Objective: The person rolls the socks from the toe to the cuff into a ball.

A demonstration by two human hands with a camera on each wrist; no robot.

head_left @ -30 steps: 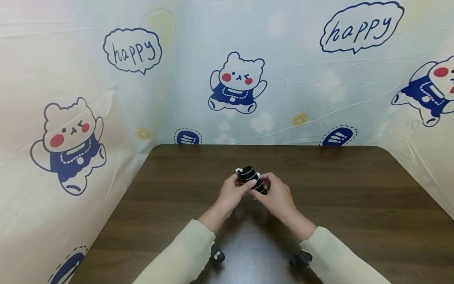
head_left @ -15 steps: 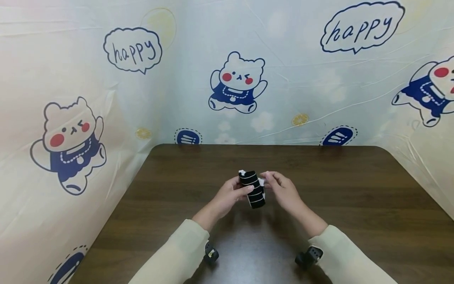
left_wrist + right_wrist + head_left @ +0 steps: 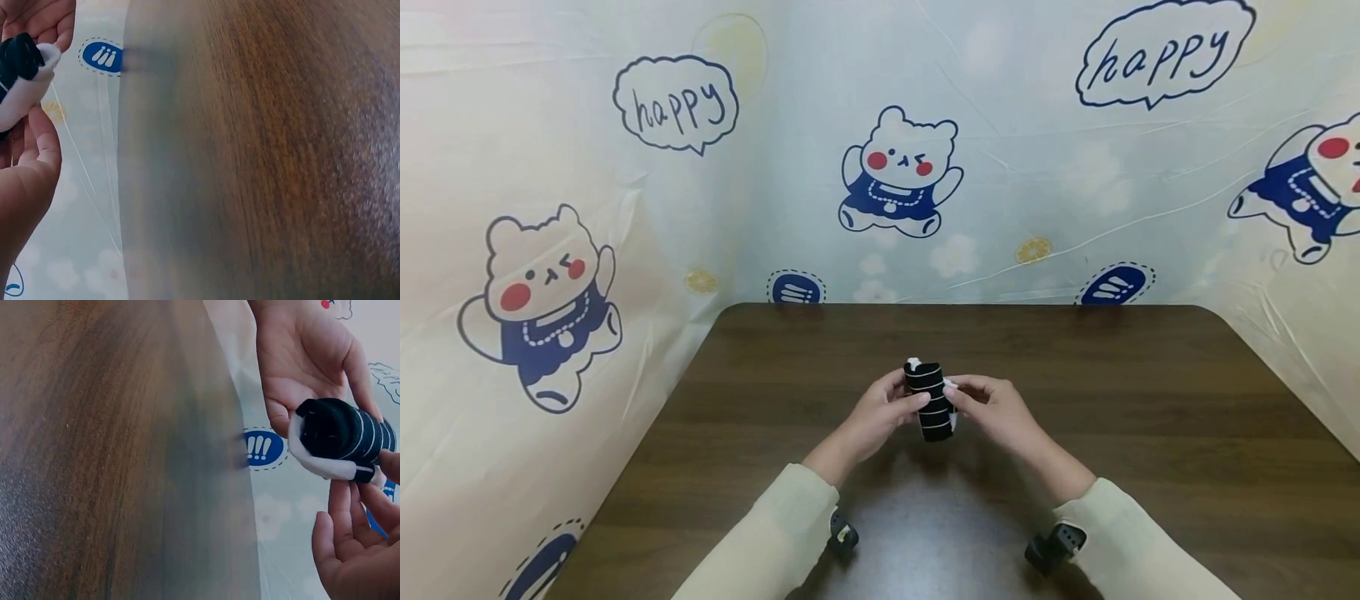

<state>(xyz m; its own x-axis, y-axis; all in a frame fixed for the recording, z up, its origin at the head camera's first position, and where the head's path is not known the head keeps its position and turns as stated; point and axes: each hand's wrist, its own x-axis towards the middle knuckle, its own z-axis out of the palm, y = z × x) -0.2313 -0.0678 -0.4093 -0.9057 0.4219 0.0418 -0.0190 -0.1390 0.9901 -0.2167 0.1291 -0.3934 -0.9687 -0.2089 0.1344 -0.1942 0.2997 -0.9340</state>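
A rolled-up black cloth (image 3: 934, 423) with thin white stripes stands nearly upright between the two hands, above the table. My left hand (image 3: 878, 417) grips its left side, thumb across the striped front and fingers behind. At the right side, my right hand (image 3: 1002, 412) pinches the roll's edge, where some white fabric shows, between thumb and fingers. The right wrist view looks into the end of the roll (image 3: 369, 434), a dark spiral with a white layer (image 3: 331, 466) wrapped partly round it. In the left wrist view the white layer (image 3: 25, 100) covers much of the roll's side.
The brown wooden table (image 3: 760, 467) spreads out below both arms. Around its back and sides hangs a pale curtain (image 3: 1000, 192) printed with cartoon bears. A small black wrist camera (image 3: 844, 530) sits under the left sleeve, another camera (image 3: 1054, 548) under the right.
The roll has turned from slanted to nearly upright. My right hand drew away to the right half a second ago and now pinches the roll's right edge; the left hand keeps its grip.
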